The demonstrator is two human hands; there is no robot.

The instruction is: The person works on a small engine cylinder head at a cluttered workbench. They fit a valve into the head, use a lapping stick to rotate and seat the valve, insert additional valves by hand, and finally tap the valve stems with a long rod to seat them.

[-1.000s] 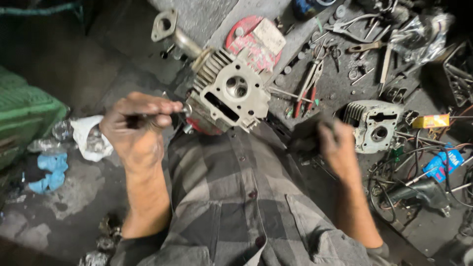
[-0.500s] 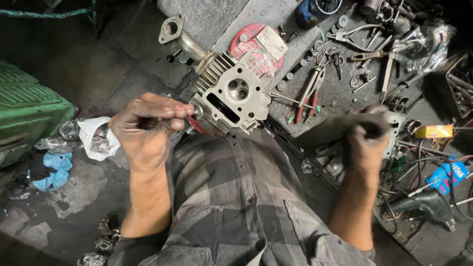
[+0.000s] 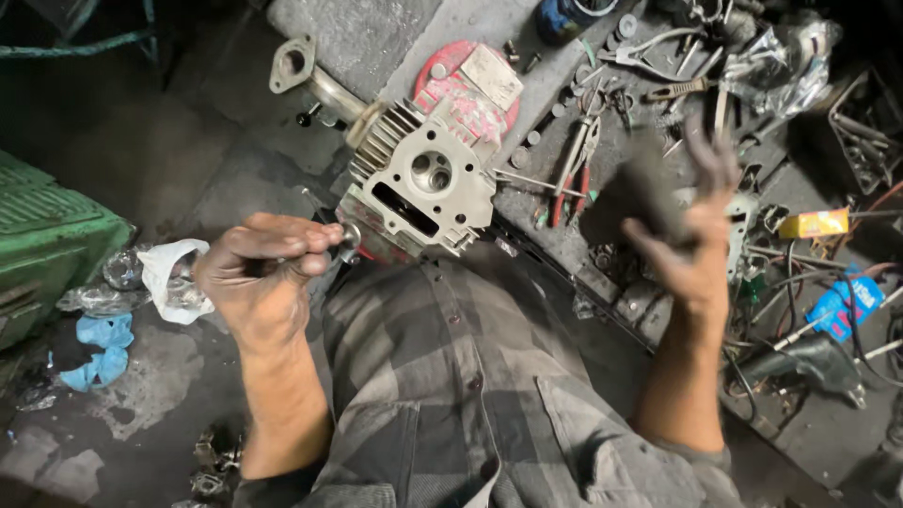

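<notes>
A: Left hand point(image 3: 259, 282)?
B: Grip closed on small metal part point(image 3: 349, 235), touching cylinder head's point(image 3: 423, 188) lower-left edge.
A: Right hand point(image 3: 691, 240)?
B: Raised above cluttered floor point(image 3: 395, 38), fingers around dark pad point(image 3: 649, 193), clear of pliers point(image 3: 576, 160)

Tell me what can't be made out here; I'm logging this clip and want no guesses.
Head view:
- Dark object in right hand: motion-blurred, kind unclear.
- Small metal part in left hand: mostly hidden by fingers.
- Cylinder head underside: faces away.
- Tools at top right: cluttered, some cut by the edge.

On the grimy floor point(image 3: 188, 160) lie red-handled pliers point(image 3: 576, 160), a white rag point(image 3: 169, 273) and blue cloth point(image 3: 99, 348).
</notes>
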